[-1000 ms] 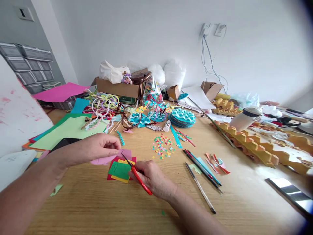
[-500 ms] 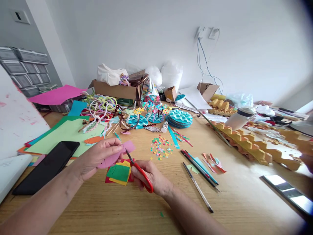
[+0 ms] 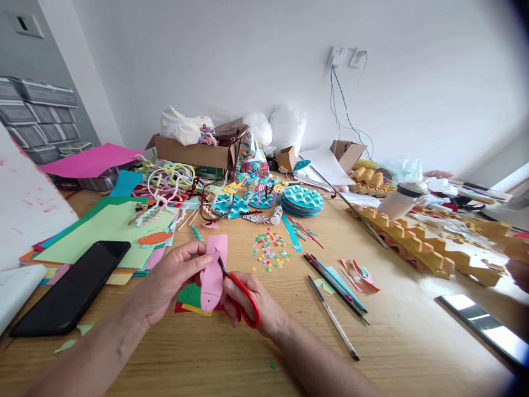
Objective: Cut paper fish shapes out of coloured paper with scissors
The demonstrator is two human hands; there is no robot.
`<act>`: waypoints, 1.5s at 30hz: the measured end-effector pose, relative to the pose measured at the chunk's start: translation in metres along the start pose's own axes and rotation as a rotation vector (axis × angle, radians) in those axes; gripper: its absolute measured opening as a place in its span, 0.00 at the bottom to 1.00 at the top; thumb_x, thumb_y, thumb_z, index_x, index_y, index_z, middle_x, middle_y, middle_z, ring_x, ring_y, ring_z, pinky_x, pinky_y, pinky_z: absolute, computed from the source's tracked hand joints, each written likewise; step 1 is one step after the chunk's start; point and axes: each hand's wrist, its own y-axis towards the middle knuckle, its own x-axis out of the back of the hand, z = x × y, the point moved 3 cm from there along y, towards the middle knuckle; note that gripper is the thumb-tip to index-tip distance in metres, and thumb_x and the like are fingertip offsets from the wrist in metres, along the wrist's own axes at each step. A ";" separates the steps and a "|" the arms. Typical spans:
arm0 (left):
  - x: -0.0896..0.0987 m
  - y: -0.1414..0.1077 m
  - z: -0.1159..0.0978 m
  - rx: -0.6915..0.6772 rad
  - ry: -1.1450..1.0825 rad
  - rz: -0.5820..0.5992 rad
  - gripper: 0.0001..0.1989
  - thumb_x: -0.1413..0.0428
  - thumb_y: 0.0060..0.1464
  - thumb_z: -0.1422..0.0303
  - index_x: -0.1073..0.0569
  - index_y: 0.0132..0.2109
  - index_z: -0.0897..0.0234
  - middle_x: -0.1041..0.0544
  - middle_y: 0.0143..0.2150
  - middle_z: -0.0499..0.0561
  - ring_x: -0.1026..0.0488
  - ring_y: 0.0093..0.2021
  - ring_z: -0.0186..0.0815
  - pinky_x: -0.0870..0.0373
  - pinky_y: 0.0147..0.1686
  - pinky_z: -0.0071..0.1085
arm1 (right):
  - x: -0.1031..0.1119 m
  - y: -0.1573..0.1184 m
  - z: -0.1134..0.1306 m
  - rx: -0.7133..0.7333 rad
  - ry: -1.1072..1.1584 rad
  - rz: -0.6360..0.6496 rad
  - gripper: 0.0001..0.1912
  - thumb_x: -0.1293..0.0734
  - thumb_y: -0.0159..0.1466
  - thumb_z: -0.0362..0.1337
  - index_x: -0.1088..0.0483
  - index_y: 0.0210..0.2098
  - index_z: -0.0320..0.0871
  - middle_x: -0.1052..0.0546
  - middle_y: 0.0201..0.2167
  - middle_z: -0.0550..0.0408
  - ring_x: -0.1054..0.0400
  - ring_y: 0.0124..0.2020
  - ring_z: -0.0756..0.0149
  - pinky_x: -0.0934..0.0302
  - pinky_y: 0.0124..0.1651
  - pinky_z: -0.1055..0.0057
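Note:
My left hand (image 3: 182, 275) pinches a piece of pink paper (image 3: 212, 281) with a fish outline, its head end pointing down and showing an eye dot. Red-handled scissors (image 3: 248, 303) are in my right hand (image 3: 252, 300), their blades against the paper's right edge near the tail. Below the paper, partly covered, lie green, yellow and red paper pieces (image 3: 190, 298). An orange paper fish (image 3: 155, 239) rests on the green sheets beyond my left hand.
A black phone (image 3: 72, 292) lies at left. Confetti dots (image 3: 270, 248), pencils (image 3: 336, 281), a pen (image 3: 334, 318) and paper scraps (image 3: 359, 275) are right of centre. Teal scalloped discs (image 3: 301, 199) stand behind. Egg-carton strips (image 3: 405, 242) and another person's hand (image 3: 518, 270) are at right.
The pink paper has turned from slanting sideways to upright, its fish head now facing down. My left hand has shifted slightly down, and the scissors remain at the paper's edge.

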 end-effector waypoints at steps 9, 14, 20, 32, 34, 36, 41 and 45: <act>-0.001 -0.004 -0.001 0.032 -0.187 -0.018 0.10 0.38 0.45 0.65 0.30 0.29 0.64 0.29 0.21 0.43 0.36 0.21 0.27 0.37 0.22 0.22 | 0.002 0.000 -0.006 -0.010 0.065 0.108 0.27 0.41 0.60 0.60 0.36 0.26 0.39 0.36 0.12 0.63 0.45 0.13 0.76 0.51 0.21 0.76; -0.001 -0.006 0.000 0.005 -0.170 -0.051 0.10 0.38 0.46 0.64 0.31 0.30 0.64 0.29 0.22 0.43 0.36 0.22 0.26 0.38 0.22 0.20 | 0.000 0.000 -0.004 -0.028 0.031 0.095 0.24 0.39 0.60 0.57 0.36 0.26 0.40 0.36 0.13 0.63 0.44 0.14 0.76 0.51 0.21 0.77; -0.003 -0.005 0.001 -0.049 -0.015 -0.081 0.10 0.42 0.49 0.62 0.32 0.28 0.64 0.32 0.20 0.41 0.39 0.21 0.27 0.40 0.22 0.21 | -0.001 0.000 -0.007 -0.058 0.011 0.043 0.26 0.40 0.59 0.59 0.36 0.26 0.39 0.36 0.13 0.62 0.44 0.13 0.76 0.50 0.20 0.77; -0.006 -0.007 0.001 -0.060 0.042 -0.124 0.11 0.43 0.46 0.61 0.33 0.26 0.63 0.34 0.20 0.42 0.41 0.21 0.29 0.42 0.22 0.24 | -0.004 0.001 -0.007 -0.055 0.000 0.060 0.28 0.42 0.60 0.61 0.36 0.25 0.40 0.36 0.13 0.62 0.46 0.14 0.76 0.53 0.20 0.77; -0.005 -0.006 0.002 -0.067 0.031 -0.120 0.10 0.43 0.47 0.62 0.33 0.25 0.63 0.34 0.20 0.42 0.41 0.22 0.29 0.43 0.22 0.24 | -0.004 0.001 -0.007 -0.051 -0.004 0.060 0.29 0.43 0.60 0.61 0.36 0.25 0.40 0.36 0.13 0.62 0.45 0.14 0.76 0.52 0.21 0.77; -0.004 -0.006 0.003 -0.079 0.024 -0.120 0.11 0.43 0.47 0.62 0.33 0.24 0.63 0.35 0.19 0.42 0.42 0.21 0.28 0.44 0.21 0.24 | -0.004 0.001 -0.008 -0.048 0.002 0.057 0.29 0.43 0.60 0.62 0.37 0.24 0.40 0.36 0.12 0.62 0.45 0.14 0.76 0.52 0.21 0.77; -0.005 -0.005 0.004 -0.104 0.018 -0.122 0.13 0.43 0.48 0.62 0.35 0.23 0.63 0.36 0.19 0.42 0.43 0.21 0.29 0.44 0.22 0.24 | -0.005 0.001 -0.009 -0.049 0.030 0.076 0.31 0.42 0.59 0.63 0.36 0.25 0.39 0.37 0.12 0.62 0.47 0.13 0.77 0.54 0.19 0.78; -0.004 -0.005 0.004 -0.118 0.063 -0.142 0.12 0.44 0.48 0.62 0.34 0.23 0.63 0.35 0.19 0.42 0.42 0.21 0.29 0.44 0.22 0.25 | -0.004 0.001 -0.010 -0.074 0.038 0.083 0.31 0.42 0.58 0.63 0.36 0.25 0.39 0.37 0.12 0.63 0.48 0.12 0.77 0.56 0.18 0.78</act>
